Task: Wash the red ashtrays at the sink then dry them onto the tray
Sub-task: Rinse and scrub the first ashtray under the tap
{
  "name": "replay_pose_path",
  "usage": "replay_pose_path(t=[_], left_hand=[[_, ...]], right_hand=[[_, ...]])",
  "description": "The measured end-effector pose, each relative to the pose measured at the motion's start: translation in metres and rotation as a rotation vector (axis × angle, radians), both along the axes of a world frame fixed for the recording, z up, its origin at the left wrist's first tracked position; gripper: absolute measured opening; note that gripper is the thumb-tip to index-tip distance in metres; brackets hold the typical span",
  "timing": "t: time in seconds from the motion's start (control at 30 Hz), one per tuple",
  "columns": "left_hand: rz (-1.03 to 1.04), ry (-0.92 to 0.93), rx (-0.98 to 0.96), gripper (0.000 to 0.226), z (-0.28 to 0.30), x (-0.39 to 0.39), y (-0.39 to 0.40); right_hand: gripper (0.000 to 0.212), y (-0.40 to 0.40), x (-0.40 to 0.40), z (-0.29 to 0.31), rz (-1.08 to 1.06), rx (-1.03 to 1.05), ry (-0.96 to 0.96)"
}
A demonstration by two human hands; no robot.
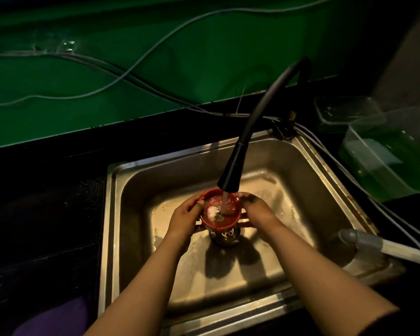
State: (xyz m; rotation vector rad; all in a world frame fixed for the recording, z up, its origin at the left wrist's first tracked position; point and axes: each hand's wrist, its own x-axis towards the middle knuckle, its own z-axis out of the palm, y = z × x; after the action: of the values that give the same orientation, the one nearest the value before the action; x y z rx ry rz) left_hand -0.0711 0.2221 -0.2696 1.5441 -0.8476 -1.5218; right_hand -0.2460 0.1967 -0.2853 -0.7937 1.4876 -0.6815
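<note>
Both hands, left hand [184,215] at 9 o'clock, right hand [257,210] at 3, cupping round red plastic ashtray [220,210]; black faucet [230,175] rinsing it over steel sink [301,170]; drying pending, tray unseen.

The ashtray [220,212] sits between the left hand [185,220] and right hand [258,212], inside the sink [301,170], under the faucet spout [230,175], above the drain [226,235]. Two containers [383,151] stand right of the sink.

**Dim scene, warm light pooled in the basin**

Light from above brightens only the stainless steel sink [301,166], where the arms cast hard shadows. The black counter [46,214] sinks into darkness. Wide-angle bending curves the edges; corners are soft.
</note>
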Motion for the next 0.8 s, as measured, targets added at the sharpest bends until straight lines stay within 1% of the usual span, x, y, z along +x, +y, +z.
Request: replay_pose_path(t=[0.07, 0.13, 0.23, 0.33, 0.4, 0.8], left_hand=[[0.019, 0.013, 0.005, 0.029, -0.002, -0.001, 0.002], [0.033, 0.028, 0.020, 0.026, -0.004, -0.002, 0.004], [0.009, 0.059, 0.054, 0.024, -0.004, -0.006, 0.005], [-0.043, 0.094, 0.072, 0.026, -0.003, -0.009, 0.005], [-0.056, 0.119, 0.085, 0.029, -0.003, -0.010, 0.006], [-0.056, 0.096, 0.087, 0.031, -0.008, 0.009, 0.015]], right_hand=[[0.023, 0.013, 0.002, 0.001, -0.053, 0.044, -0.102], [0.017, 0.021, 0.002, 0.000, -0.082, 0.033, -0.176], [0.015, 0.027, 0.003, 0.000, -0.157, 0.028, -0.219], [0.024, 0.032, -0.001, 0.000, -0.225, 0.019, -0.224], [0.024, 0.035, -0.004, 0.001, -0.238, 0.009, -0.223], [0.024, 0.034, 0.004, -0.002, -0.159, 0.007, -0.177]])
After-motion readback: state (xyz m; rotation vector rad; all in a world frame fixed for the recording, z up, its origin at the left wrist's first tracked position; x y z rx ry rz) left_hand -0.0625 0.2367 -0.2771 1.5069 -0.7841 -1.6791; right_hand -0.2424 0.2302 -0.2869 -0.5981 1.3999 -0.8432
